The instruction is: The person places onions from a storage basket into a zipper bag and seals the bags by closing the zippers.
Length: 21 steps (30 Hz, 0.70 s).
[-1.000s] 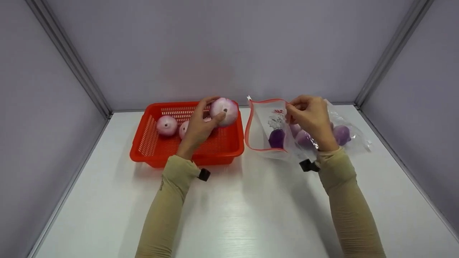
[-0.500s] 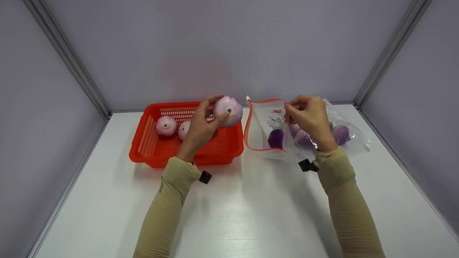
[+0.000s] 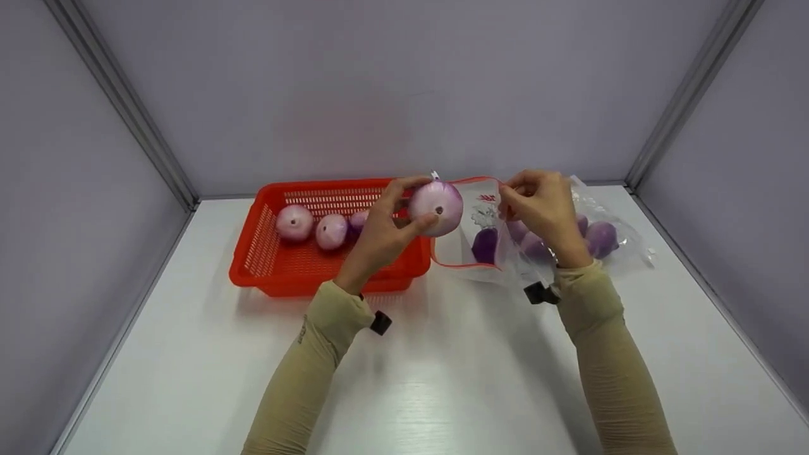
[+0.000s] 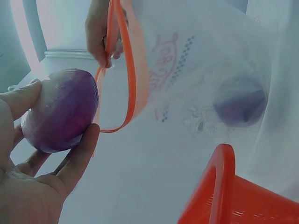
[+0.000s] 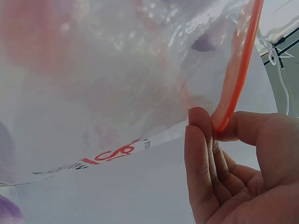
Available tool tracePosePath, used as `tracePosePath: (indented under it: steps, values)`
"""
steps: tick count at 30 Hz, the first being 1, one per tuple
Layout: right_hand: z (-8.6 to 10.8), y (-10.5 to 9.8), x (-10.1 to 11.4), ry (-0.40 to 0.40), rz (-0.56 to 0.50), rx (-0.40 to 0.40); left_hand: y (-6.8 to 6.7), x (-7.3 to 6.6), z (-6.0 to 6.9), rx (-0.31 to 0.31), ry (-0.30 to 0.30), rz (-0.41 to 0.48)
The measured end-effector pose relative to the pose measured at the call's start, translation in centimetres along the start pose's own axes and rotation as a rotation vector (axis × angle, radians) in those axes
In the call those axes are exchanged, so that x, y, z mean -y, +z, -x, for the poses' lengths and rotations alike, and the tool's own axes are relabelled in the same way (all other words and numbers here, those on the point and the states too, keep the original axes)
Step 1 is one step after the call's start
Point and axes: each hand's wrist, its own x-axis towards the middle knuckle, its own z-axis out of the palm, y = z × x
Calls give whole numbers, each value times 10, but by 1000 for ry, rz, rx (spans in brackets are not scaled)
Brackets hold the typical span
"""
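A purple-and-white onion (image 3: 436, 207) is held by my left hand (image 3: 385, 230), thumb on one side and fingers round the other. It hangs in front of the left edge of an open clear zip bag (image 3: 468, 273) with a red-orange rim. The left wrist view shows this onion (image 4: 63, 112) just outside the bag's mouth (image 4: 131, 84). My right hand (image 3: 540, 205) pinches the bag's rim at its upper right corner, and the right wrist view shows the rim (image 5: 238, 79) between thumb and fingers. Inside the bag lies a dark purple onion (image 3: 485, 245).
A red plastic basket (image 3: 253, 268) stands left of the bag, with several onions (image 3: 294, 222) in it. Behind the right hand, another clear plastic bag (image 3: 632, 243) holds several purple onions (image 3: 602, 239). Grey walls enclose the white table (image 3: 404, 379).
My left hand has carried the onion to the right, from over the basket to the bag's mouth. The right hand keeps its pinch on the rim, nearly still.
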Motion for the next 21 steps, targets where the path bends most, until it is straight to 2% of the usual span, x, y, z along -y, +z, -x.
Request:
tracePosePath:
  steps: [9,14,21]
  values:
    - [-1,-1,-1,-14,17,1,9,-2,0,4,-8,-45]
    - [-1,-1,-1,-8,14,0,14,0,1,8,18,-86]
    - [-1,-2,-2,13,3,2,18,3,1,11,41,-101]
